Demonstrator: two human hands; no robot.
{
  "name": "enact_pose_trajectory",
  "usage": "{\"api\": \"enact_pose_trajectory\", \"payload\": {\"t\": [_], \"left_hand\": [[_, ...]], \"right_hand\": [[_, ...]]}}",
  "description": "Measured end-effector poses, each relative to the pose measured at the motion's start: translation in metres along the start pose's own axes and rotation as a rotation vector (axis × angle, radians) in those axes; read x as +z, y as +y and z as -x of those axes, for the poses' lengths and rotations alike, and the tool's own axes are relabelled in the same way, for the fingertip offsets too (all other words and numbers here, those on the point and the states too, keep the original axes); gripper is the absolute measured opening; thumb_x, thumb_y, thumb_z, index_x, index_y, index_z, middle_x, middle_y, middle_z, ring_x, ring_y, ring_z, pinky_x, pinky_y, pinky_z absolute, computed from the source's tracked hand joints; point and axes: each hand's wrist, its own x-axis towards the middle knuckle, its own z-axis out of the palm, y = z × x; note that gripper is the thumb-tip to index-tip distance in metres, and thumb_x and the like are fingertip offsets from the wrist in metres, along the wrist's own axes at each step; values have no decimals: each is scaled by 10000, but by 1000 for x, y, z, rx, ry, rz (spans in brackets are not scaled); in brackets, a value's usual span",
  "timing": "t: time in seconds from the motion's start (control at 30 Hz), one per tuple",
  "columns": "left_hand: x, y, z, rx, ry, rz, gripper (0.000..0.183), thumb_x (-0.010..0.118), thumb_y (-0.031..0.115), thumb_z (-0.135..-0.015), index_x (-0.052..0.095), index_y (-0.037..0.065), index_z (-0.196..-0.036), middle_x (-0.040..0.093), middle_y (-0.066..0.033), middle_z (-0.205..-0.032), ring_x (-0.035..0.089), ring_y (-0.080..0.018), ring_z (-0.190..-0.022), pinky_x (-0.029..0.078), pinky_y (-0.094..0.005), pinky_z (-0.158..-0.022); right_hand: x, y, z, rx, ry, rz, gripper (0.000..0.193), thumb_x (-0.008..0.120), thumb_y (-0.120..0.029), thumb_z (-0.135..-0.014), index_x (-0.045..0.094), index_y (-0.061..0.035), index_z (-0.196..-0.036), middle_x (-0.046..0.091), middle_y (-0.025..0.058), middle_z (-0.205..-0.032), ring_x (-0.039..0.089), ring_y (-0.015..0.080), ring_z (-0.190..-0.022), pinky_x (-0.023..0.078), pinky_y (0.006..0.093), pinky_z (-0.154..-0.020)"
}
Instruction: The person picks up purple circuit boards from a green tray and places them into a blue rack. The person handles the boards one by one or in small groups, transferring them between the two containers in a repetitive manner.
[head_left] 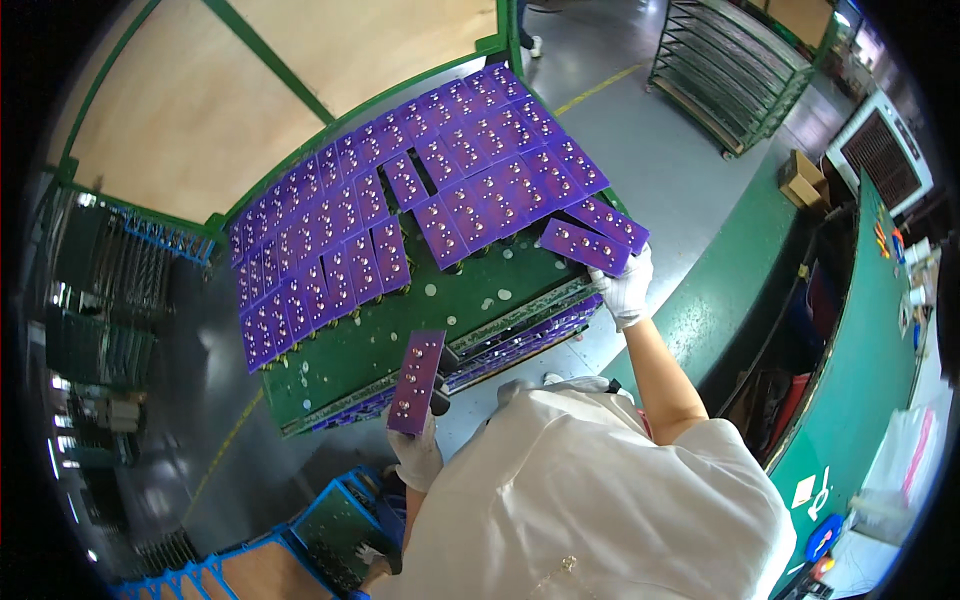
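While your left hand (416, 458) holds a narrow purple board (417, 382) upright by its lower end, its white-gloved fingers are clamped there, though the tips are hidden behind it. That board is in front of the near edge of the green table (470, 285), its row of shiny round parts facing you. Your right hand (627, 288), also gloved in white, has its fingers closed around the right end of an angled board (583, 246) at the table's right corner. Just beyond it lies another slanted board (608, 222), near the rows of purple boards (505, 200) that cover the far part of the tabletop. Dark slits show between some of these. More boards sit in a layer (530, 345) beneath the tabletop. To your right stretches a green bench (845, 385); a wire rack (730, 75) stands farther off.
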Motion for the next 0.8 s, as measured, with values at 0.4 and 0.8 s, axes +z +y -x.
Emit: {"api": "enact_pose_trajectory", "payload": {"t": [0.4, 0.8], "left_hand": [[17, 41, -14, 112, 169, -246, 448, 595, -13, -770, 480, -54, -1201, 621, -122, -982, 612, -192, -865, 488, -305, -792], [-11, 27, -12, 57, 252, -91, 487, 660, 72, -742, 484, -27, -1185, 592, -106, -1033, 572, -189, -910, 452, -313, -813]], "right_hand": [[-29, -4, -9, 330, -207, -249, 473, 765, -190, -692, 595, -8, -1094, 470, 88, -1181, 488, 195, -1097, 394, 325, -944], [3, -100, -29, 219, -747, -901, 662, 770, -375, -675, 516, 23, -1139, 597, 69, -1033, 571, 143, -924, 477, 304, -816]]}}
